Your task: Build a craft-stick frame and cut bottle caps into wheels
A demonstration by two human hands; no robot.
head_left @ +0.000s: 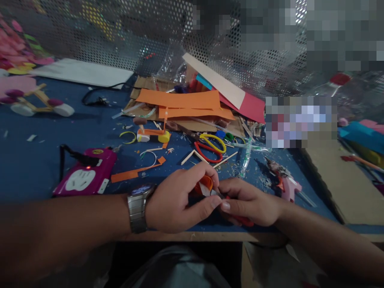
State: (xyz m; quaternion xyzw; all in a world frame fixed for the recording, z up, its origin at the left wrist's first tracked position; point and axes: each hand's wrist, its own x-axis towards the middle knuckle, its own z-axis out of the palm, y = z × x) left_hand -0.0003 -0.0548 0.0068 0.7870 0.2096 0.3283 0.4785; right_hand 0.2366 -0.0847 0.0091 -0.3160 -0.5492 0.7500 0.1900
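Note:
Close to the table's front edge, my left hand [180,196] is closed on a curled orange paper piece [207,183] with a pale inner side. My right hand [250,202] grips a red-handled tool [246,221], its working end mostly hidden between my fingers; its exact kind does not show. The fingertips of both hands meet at the paper. Just beyond them lie scissors [209,153] with red and yellow handles and several thin wooden sticks [192,157]. A strip of orange paper [126,175] rests left of my hands.
A magenta power box [102,166] with a black plug stands at left. Orange sheets [180,100] and cardboard pile up at the back. Small wheeled models [42,105] sit further left. At right are a pink glue gun [288,189] and a cardboard sheet [339,180].

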